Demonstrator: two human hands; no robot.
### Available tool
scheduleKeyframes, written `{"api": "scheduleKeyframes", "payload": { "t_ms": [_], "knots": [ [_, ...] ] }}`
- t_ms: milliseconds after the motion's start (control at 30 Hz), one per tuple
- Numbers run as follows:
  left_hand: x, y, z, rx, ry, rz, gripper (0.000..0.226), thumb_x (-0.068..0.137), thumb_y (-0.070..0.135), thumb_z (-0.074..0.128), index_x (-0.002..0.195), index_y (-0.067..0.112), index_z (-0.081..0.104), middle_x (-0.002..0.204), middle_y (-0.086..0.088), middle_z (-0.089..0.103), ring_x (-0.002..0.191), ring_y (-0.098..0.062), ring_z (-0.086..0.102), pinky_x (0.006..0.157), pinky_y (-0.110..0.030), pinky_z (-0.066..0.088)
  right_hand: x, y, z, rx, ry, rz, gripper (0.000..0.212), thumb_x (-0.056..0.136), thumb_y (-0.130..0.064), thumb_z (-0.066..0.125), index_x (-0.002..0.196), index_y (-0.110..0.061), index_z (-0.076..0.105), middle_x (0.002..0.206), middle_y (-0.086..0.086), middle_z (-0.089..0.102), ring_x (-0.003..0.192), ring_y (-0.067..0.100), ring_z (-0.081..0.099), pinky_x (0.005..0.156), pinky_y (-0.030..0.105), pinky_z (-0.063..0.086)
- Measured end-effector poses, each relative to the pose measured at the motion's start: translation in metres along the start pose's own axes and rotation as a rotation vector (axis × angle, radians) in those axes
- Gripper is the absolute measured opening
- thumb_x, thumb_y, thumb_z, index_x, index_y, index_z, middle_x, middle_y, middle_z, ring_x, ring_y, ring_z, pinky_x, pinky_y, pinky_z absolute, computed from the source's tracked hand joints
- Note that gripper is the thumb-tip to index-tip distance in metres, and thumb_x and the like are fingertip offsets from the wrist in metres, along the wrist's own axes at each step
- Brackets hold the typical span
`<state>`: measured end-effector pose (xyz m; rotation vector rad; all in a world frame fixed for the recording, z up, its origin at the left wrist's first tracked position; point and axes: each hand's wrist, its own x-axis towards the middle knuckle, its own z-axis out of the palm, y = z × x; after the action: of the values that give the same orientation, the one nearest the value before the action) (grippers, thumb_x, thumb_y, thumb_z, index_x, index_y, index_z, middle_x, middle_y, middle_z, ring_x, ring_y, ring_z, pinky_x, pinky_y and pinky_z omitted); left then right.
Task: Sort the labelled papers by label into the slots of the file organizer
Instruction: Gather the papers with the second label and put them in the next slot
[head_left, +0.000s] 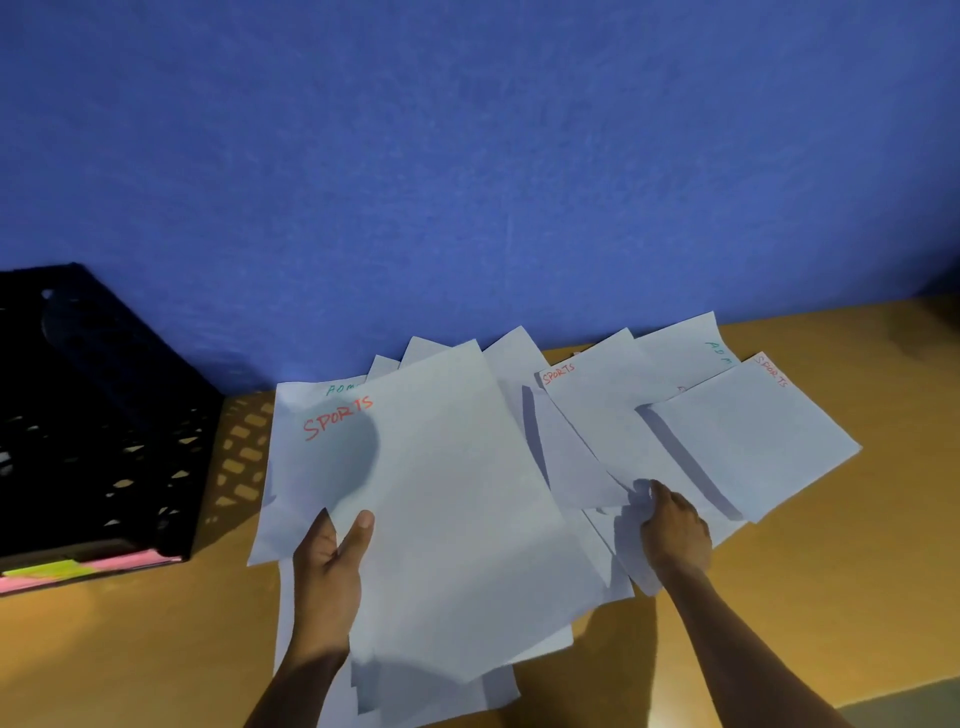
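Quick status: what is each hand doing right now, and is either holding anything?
Left hand: closed on the SPORTS sheet, thumb on top, lifting it.
Right hand: fingers pinching the near edges of the right-side papers.

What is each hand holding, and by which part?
The left hand pinches a SPORTS sheet by its lower left edge; the right hand grips overlapping sheets at their near edges.

Two bare forearms rise from the lower edge of the view, each ending in a bare hand: the left hand (327, 566) and the right hand (675, 530). No sleeve or cuff shows on either arm up to the frame's edge. The wrists carry no watch or band, and the visible fingers (361, 530) show no rings. Both forearms are slim.
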<state>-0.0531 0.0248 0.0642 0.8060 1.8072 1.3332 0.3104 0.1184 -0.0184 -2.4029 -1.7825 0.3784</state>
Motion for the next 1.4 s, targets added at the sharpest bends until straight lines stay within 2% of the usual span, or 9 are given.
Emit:
{"api": "scheduleKeyframes", "payload": {
  "t_ms": [200, 300, 400, 500, 633, 767, 1000, 1167, 1400],
  "knots": [
    [-0.004, -0.032, -0.002, 0.056, -0.06, -0.103, 0.038, 0.097, 0.018, 0.055, 0.134, 0.012, 0.051, 0.136, -0.009, 0.058, 0.127, -0.034, 0.052, 0.107, -0.047, 0.04, -0.006, -0.008, -0.007, -0.123, 0.015, -0.083, 0.056, 0.085, 0.004, 0.047, 0.138, -0.014, 0.051, 0.098, 0.014, 0.075, 0.092, 0.031, 0.069, 0.091, 0.038, 0.049],
    [-0.005, -0.036, -0.002, 0.047, -0.066, -0.104, 0.038, 0.096, 0.004, 0.054, 0.133, 0.008, 0.047, 0.134, -0.011, 0.059, 0.125, -0.035, 0.054, 0.106, -0.051, 0.042, -0.023, -0.028, -0.02, -0.031, 0.003, -0.155, 0.057, 0.079, 0.007, 0.048, 0.131, -0.014, 0.057, 0.087, 0.017, 0.073, 0.083, 0.038, 0.066, 0.068, 0.038, 0.05],
    [-0.009, -0.041, -0.006, -0.01, -0.12, -0.122, 0.054, 0.095, 0.003, 0.055, 0.144, 0.016, 0.038, 0.111, 0.03, 0.065, 0.11, 0.003, 0.061, 0.086, -0.015, 0.052, -0.043, -0.057, -0.032, 0.102, 0.07, -0.295, 0.056, 0.074, 0.011, 0.05, 0.122, -0.014, 0.064, 0.068, 0.014, 0.066, 0.06, 0.035, 0.058, 0.051, 0.031, 0.034],
    [-0.016, -0.043, -0.01, 0.013, -0.158, -0.1, 0.075, 0.094, 0.016, 0.057, 0.154, 0.033, 0.015, 0.111, 0.057, 0.044, 0.106, 0.029, 0.044, 0.076, 0.01, 0.032, -0.068, -0.09, -0.042, 0.206, 0.121, -0.461, 0.054, 0.071, 0.011, 0.055, 0.116, -0.015, 0.068, 0.069, 0.009, 0.069, 0.059, 0.031, 0.062, 0.048, 0.03, 0.042],
    [-0.01, -0.043, -0.006, 0.043, -0.119, -0.065, 0.063, 0.092, -0.007, 0.056, 0.137, 0.032, 0.037, 0.117, 0.046, 0.051, 0.105, 0.014, 0.056, 0.084, -0.012, 0.049, -0.11, -0.13, -0.044, 0.298, 0.138, -0.708, 0.054, 0.066, 0.002, 0.06, 0.116, -0.015, 0.07, 0.075, 0.005, 0.074, 0.064, 0.028, 0.067, 0.052, 0.025, 0.05],
    [-0.005, -0.057, -0.006, 0.095, -0.093, -0.111, 0.041, 0.095, 0.003, 0.056, 0.134, 0.016, 0.054, 0.148, -0.001, 0.044, 0.135, -0.023, 0.041, 0.107, -0.041, 0.038, -0.149, -0.156, -0.031, 0.317, 0.073, -0.91, 0.05, 0.07, -0.009, 0.059, 0.118, -0.019, 0.068, 0.086, 0.002, 0.076, 0.071, 0.026, 0.069, 0.063, 0.027, 0.055],
    [-0.009, -0.05, -0.001, -0.175, -0.088, -0.198, 0.027, 0.099, 0.034, 0.046, 0.126, 0.033, 0.051, 0.13, 0.009, 0.057, 0.116, -0.021, 0.054, 0.093, -0.04, 0.048, -0.191, -0.179, -0.005, 0.369, -0.149, -1.063, 0.033, 0.087, -0.009, 0.051, 0.117, -0.018, 0.063, 0.093, 0.005, 0.073, 0.077, 0.024, 0.063, 0.071, 0.029, 0.054],
    [-0.009, -0.063, -0.003, 0.08, -0.118, -0.171, 0.049, 0.089, 0.013, 0.069, 0.133, 0.023, 0.049, 0.144, -0.003, 0.047, 0.117, -0.017, 0.045, 0.09, -0.032, 0.046, -0.193, -0.178, 0.006, 0.471, -0.304, -1.047, 0.034, 0.091, -0.003, 0.049, 0.119, -0.012, 0.066, 0.12, 0.005, 0.07, 0.103, 0.021, 0.062, 0.096, 0.032, 0.05],
    [-0.007, -0.063, -0.018, 0.092, -0.165, -0.126, 0.074, 0.085, 0.007, 0.071, 0.143, 0.035, 0.035, 0.15, -0.001, 0.041, 0.133, -0.027, 0.042, 0.102, -0.046, 0.044, -0.182, -0.153, -0.003, 0.705, -0.572, -0.78, 0.055, 0.086, -0.056, 0.062, 0.134, -0.028, 0.055, 0.138, -0.012, 0.057, 0.127, 0.001, 0.05, 0.109, 0.018, 0.037]
  ]
}}
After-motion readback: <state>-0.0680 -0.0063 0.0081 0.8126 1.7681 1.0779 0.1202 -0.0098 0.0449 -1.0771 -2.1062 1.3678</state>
